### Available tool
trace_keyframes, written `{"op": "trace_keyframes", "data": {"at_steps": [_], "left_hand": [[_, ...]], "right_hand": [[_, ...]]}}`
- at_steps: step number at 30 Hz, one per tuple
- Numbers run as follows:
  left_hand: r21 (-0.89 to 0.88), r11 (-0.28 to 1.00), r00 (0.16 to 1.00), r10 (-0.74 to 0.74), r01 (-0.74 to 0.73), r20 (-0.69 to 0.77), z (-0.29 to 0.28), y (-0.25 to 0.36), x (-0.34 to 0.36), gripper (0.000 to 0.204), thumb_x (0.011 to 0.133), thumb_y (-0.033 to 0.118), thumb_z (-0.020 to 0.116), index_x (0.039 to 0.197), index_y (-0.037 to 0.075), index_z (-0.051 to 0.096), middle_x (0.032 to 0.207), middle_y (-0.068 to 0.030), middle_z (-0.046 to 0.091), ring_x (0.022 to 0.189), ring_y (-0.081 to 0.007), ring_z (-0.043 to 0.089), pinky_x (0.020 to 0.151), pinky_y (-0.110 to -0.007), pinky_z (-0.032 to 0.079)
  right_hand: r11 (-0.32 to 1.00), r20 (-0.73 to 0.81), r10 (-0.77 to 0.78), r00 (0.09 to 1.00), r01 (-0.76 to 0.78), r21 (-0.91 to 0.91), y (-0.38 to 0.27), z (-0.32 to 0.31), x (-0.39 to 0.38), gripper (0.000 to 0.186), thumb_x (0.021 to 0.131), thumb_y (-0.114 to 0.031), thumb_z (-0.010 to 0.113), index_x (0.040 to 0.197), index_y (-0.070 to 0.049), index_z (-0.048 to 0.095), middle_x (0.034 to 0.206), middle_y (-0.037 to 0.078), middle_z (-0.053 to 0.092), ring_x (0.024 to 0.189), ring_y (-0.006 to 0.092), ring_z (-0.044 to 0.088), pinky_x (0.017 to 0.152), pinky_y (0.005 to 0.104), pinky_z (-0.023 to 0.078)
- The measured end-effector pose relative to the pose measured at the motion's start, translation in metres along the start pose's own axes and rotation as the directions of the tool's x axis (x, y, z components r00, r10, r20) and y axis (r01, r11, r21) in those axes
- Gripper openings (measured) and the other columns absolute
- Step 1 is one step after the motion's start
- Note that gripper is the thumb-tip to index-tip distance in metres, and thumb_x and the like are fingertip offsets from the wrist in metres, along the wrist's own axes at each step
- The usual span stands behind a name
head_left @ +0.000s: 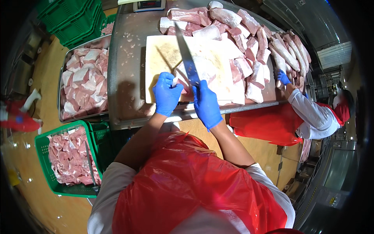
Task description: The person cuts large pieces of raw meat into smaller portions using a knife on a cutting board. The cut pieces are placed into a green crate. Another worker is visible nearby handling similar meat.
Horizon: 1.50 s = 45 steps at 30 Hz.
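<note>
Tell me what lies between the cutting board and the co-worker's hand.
In the head view, meat chunks lie on the table between the board and the co-worker's hand.

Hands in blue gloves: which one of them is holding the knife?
The person's right hand, gripping the knife. Their left hand is at the edge of the meat piece on the cutting board; a co-worker's hand is at the meat heap.

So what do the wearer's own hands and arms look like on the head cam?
Left hand and right hand: thin-looking, snug blue gloves, ending around the wrists. Forearms bare above them, then white sleeves from about the elbows up. No markings or cables visible on either arm.
</note>
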<state>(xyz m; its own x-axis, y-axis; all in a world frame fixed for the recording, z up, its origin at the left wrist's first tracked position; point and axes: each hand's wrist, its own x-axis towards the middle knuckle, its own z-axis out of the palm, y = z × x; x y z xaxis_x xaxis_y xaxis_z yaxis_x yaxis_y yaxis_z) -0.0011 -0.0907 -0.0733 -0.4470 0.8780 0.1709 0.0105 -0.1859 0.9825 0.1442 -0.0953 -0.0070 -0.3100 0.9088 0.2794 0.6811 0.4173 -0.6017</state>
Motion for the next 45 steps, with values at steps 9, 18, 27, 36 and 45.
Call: {"op": "trace_keyframes", "data": {"at_steps": [9, 18, 27, 36, 45], "left_hand": [[0.005, 0.997, 0.989, -0.073, 0.075, -0.132, -0.02, -0.015, -0.006, 0.035, 0.072, -0.005, 0.075, 0.097, 0.002, 0.051, 0.073, 0.0007, 0.053, 0.068, -0.0051, 0.05, 0.06, -0.023, 0.046], [-0.067, 0.995, 0.997, 0.07, -0.072, -0.038, -0.048, -0.004, -0.007, 0.03, 0.075, -0.013, 0.066, 0.092, 0.004, 0.05, 0.076, 0.0036, 0.044, 0.068, -0.0032, 0.042, 0.058, -0.021, 0.04], [0.25, 0.925, 0.954, 0.299, -0.287, -0.011, -0.075, -0.011, 0.005, 0.019, 0.077, -0.006, 0.065, 0.089, 0.004, 0.053, 0.079, 0.0023, 0.046, 0.073, -0.0057, 0.042, 0.065, -0.024, 0.042], [0.364, 0.931, 0.941, 0.15, -0.03, -0.304, -0.396, 0.088, -0.075, 0.028, 0.087, 0.005, 0.061, 0.115, 0.003, 0.062, 0.109, -0.0041, 0.062, 0.103, -0.0182, 0.058, 0.098, -0.033, 0.046], [0.538, 0.839, 0.9, 0.174, 0.078, -0.4, -0.337, 0.101, -0.058, 0.041, 0.098, 0.01, 0.062, 0.137, 0.0, 0.055, 0.125, -0.0144, 0.065, 0.114, -0.02, 0.06, 0.1, -0.033, 0.047]], "right_hand": [[0.836, 0.449, 0.263, 0.854, 0.031, -0.548, 0.032, -0.071, -0.092, 0.024, 0.098, -0.012, 0.05, 0.119, -0.002, 0.046, 0.092, 0.026, 0.064, 0.069, 0.0449, 0.065, 0.059, 0.0552, 0.051], [0.953, 0.378, 0.073, 0.923, 0.048, -0.3, -0.009, -0.072, -0.076, 0.025, 0.092, -0.004, 0.053, 0.115, 0.001, 0.045, 0.092, 0.029, 0.062, 0.079, 0.0469, 0.064, 0.065, 0.0541, 0.051], [0.924, 0.458, 0.151, 0.876, 0.04, -0.38, 0.016, -0.022, -0.061, 0.019, 0.093, -0.002, 0.047, 0.11, 0.002, 0.042, 0.09, 0.03, 0.063, 0.078, 0.0476, 0.064, 0.067, 0.0552, 0.051], [0.979, 0.317, 0.113, 0.942, -0.051, -0.197, 0.026, -0.119, -0.125, 0.027, 0.095, 0.002, 0.056, 0.121, -0.002, 0.048, 0.085, 0.029, 0.062, 0.074, 0.0499, 0.062, 0.06, 0.0506, 0.049], [0.857, -0.019, 0.275, 0.961, -0.236, 0.457, 0.084, -0.068, -0.015, 0.02, 0.107, -0.021, 0.05, 0.111, -0.001, 0.052, 0.076, 0.007, 0.06, 0.055, 0.0108, 0.056, 0.049, 0.0256, 0.046]]}}
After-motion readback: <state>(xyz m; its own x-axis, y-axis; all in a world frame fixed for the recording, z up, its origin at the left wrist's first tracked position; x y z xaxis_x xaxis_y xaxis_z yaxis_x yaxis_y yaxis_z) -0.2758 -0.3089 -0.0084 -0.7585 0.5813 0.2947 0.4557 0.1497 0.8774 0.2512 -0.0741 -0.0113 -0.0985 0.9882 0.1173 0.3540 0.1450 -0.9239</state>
